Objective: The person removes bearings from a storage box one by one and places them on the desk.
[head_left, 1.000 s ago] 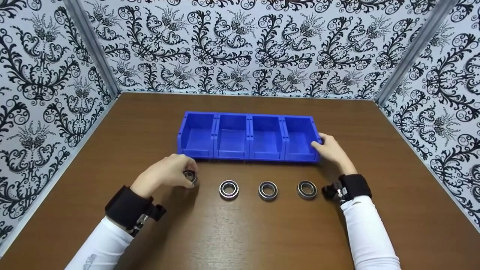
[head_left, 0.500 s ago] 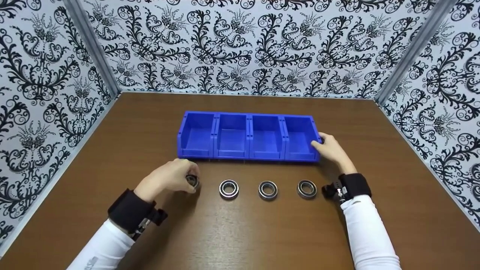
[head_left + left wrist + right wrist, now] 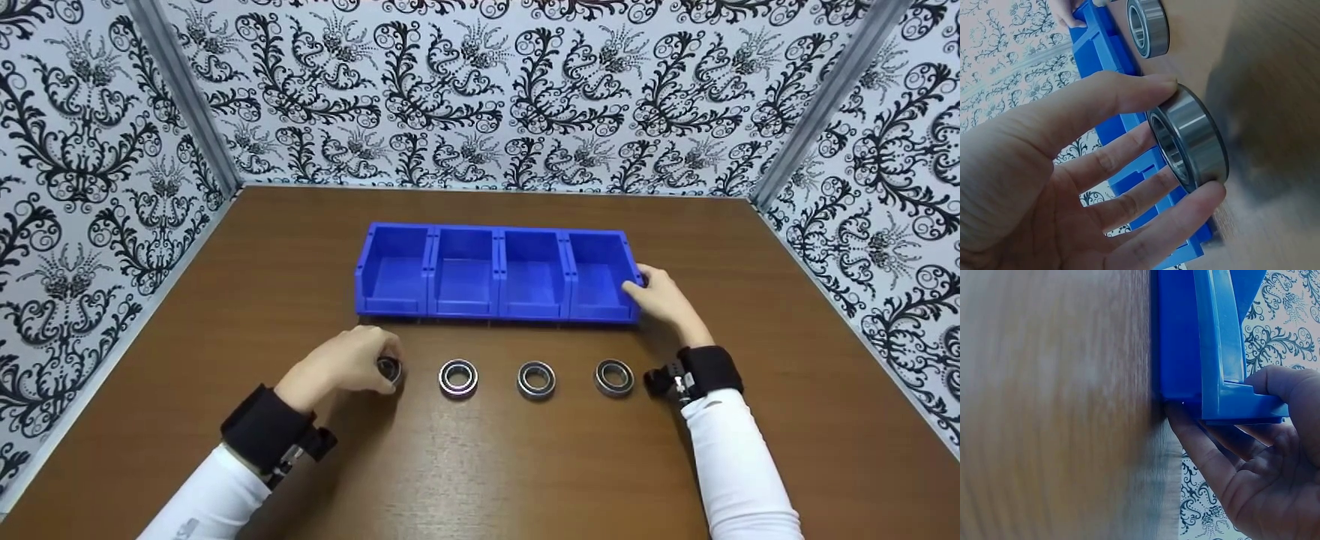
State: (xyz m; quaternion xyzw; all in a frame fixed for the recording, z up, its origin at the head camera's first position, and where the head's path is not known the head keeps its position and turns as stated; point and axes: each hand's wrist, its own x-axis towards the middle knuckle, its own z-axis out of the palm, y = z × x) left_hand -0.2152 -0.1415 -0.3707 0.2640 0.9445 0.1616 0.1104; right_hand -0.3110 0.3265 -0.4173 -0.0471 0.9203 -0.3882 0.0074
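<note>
Between thumb and fingers my left hand [image 3: 349,361] pinches a steel ball bearing [image 3: 1193,140], the leftmost in a row in front of the blue bin unit [image 3: 465,311]. In the left wrist view the thumb presses on one side of its outer ring and a fingertip on the other. My right hand [image 3: 664,300] grips the right end wall of the bin unit, thumb over the rim and fingers along the outer side. The right wrist view shows those fingers [image 3: 1202,450] low against the blue wall, close to the table.
To the right of my left hand lie three more bearings, the near one [image 3: 457,379], a middle one [image 3: 536,381] and a far one [image 3: 613,379]. The brown table [image 3: 480,465] meets patterned walls [image 3: 480,97] at the back and sides.
My left hand has shifted slightly right and toward me with the bearing. The right hand, the bin unit and the other bearings stay where they were.
</note>
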